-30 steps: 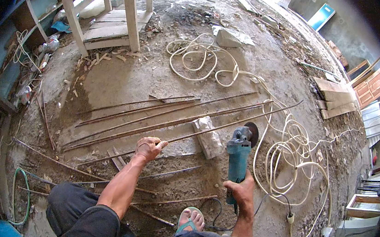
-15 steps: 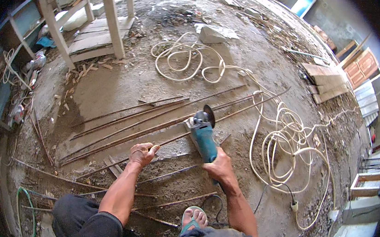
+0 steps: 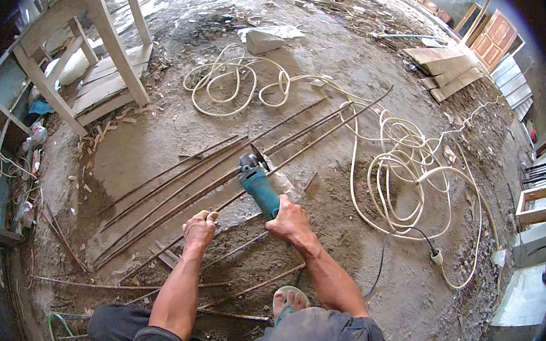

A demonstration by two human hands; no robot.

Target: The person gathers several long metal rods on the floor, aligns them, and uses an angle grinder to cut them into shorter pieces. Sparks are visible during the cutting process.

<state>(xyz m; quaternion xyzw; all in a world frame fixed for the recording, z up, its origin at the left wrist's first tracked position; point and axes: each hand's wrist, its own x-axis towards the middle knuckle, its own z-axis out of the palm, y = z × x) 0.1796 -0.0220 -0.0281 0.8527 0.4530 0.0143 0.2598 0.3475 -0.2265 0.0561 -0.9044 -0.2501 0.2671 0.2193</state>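
My right hand (image 3: pixel 291 222) is wrapped around the rear body of a teal angle grinder (image 3: pixel 260 193). Its dark disc (image 3: pixel 261 158) points away from me, over or against the steel rods; whether it touches one I cannot tell. To the left, my left hand (image 3: pixel 200 227) is closed on a thin rusty steel rod (image 3: pixel 230 201) that slants from lower left to upper right and passes by the grinder head. Beneath the grinder shows a pale slab (image 3: pixel 284 187). Several more rusty rods (image 3: pixel 170 203) lie side by side just beyond my left hand.
A cream cable (image 3: pixel 400 177) lies in loose coils at the right, joined to the black cord by a plug (image 3: pixel 437 256). A wooden bench (image 3: pixel 98 26) stands at the far left. A grey block (image 3: pixel 263 42) and wooden boards (image 3: pixel 453 73) lie farther off. My sandalled foot (image 3: pixel 290 300) is close by.
The whole view has shifted. Against the slab and rods, the grinder has moved left, closer to my left hand, and its disc has tilted. Both hands keep their holds.
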